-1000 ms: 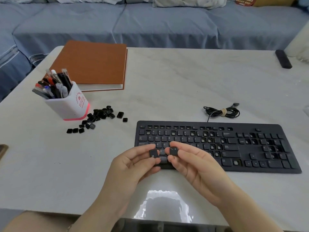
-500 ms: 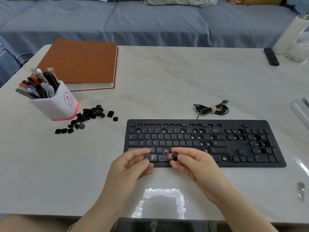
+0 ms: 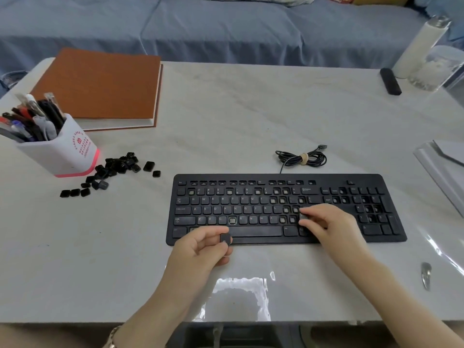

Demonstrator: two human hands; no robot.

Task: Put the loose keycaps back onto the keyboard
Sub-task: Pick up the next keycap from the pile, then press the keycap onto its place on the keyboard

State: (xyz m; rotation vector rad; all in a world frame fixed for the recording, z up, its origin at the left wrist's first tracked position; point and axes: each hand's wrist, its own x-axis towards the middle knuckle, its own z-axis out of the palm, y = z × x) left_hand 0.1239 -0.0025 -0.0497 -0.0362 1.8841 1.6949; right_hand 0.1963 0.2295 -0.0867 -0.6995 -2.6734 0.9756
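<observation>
- Since a moment ago the right hand [image 3: 326,222] has slid off to the right, away from its partner. It now sits over the keyboard [image 3: 276,178] at the right end of the letter rows. The left hand [image 3: 200,249] has stayed by the front edge.
- Thumb and forefinger of the left hand pinch a black keycap [image 3: 225,238] just above the keyboard's near rim, and the other fingers are curled under.
- The right hand's fingertips are bunched on a second keycap [image 3: 304,217], blurred and low against the keys. I cannot tell whether it is seated.
- Bare sockets show just left of the right hand's fingertips, and more lie to its right on the number pad.
- The loose keycaps [image 3: 120,164] lie well to the left of the left hand and further back, beside a pen cup [image 3: 67,151].
- Beyond the right hand a coiled cable [image 3: 301,158] rests on the table [image 3: 226,109], just behind the keyboard.
</observation>
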